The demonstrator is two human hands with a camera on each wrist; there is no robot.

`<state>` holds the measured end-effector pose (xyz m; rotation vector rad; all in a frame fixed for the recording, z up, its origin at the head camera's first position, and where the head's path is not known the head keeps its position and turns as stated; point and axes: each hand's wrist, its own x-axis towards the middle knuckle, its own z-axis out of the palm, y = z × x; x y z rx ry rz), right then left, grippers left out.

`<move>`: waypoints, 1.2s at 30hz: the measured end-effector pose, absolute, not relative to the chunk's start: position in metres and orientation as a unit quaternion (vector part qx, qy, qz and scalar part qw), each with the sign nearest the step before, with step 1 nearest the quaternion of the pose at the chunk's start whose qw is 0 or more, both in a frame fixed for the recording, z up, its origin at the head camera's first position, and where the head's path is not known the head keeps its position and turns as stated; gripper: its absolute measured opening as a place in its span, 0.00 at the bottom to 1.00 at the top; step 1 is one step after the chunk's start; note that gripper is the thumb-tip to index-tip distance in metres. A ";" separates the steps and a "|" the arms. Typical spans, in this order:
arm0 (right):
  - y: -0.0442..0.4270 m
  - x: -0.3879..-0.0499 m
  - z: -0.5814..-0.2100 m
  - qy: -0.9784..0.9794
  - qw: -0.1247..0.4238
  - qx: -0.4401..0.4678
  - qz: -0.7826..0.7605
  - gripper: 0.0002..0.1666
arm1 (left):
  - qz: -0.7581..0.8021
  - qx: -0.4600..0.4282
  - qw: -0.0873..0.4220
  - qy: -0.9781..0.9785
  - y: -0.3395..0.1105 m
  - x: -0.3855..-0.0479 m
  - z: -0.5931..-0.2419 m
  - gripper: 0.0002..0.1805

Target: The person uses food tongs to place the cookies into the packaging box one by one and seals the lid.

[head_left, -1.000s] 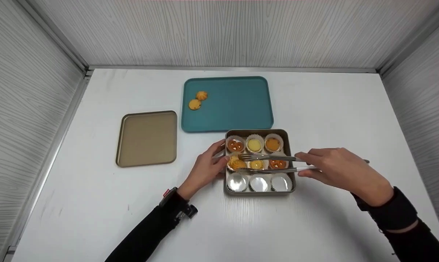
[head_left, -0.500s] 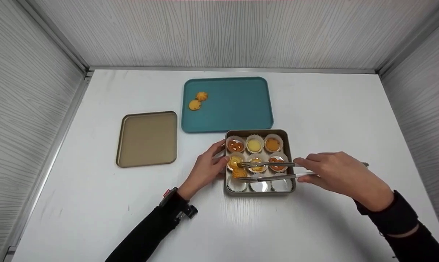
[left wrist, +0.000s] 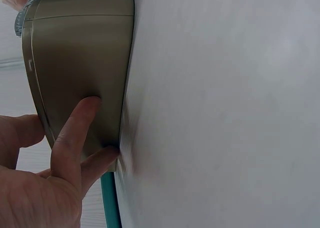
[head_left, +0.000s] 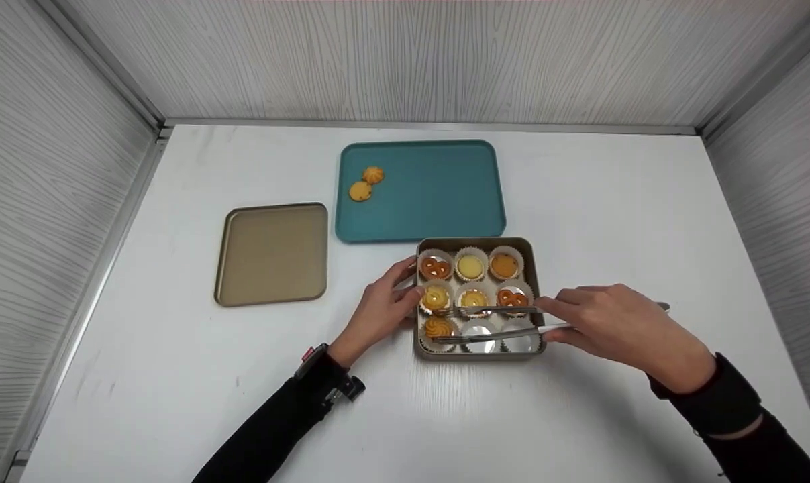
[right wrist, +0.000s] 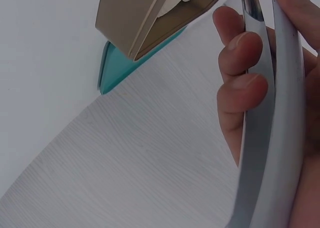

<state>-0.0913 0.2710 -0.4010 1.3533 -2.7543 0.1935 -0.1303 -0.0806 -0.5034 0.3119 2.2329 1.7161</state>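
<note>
In the head view, a square bronze tin (head_left: 482,356) holds paper cups in three rows. My left hand (head_left: 376,308) grips its left wall; the left wrist view has the thumb at the rim and fingers on the outer wall (left wrist: 82,53). My right hand (head_left: 619,329) holds fork-tipped tongs (head_left: 488,337), fingers curled round the handle (right wrist: 287,118). The tongs' prongs are spread, one above and one below a swirled cookie (head_left: 438,327) in the front-left cup. Behind it sits a yellow cookie (head_left: 435,296). Two front cups (head_left: 478,329) hold no cookie.
A teal tray (head_left: 438,191) lies behind the tin, with a ridged cookie (head_left: 373,175) and a round cookie (head_left: 360,191) at its left. Left of it lies a bronze lid-like tray (head_left: 270,255). Pretzel cookies (head_left: 435,267) occupy some cups. Panels stand around the table.
The right hand has brought the tongs toward the front of the tin. The swirled cookie has gone from the middle-left cup into the front-left cup, and the prongs have spread. The left hand stays put.
</note>
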 end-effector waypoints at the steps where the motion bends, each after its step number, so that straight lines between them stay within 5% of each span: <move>1: 0.270 -0.091 -0.401 -0.894 0.036 0.442 0.061 0.27 | 0.599 0.108 0.153 0.779 -0.081 -0.130 -0.503 0.34; 36: 0.266 -0.090 -0.397 -0.899 0.034 0.435 0.044 0.28 | 0.594 0.115 0.145 0.783 -0.082 -0.130 -0.504 0.34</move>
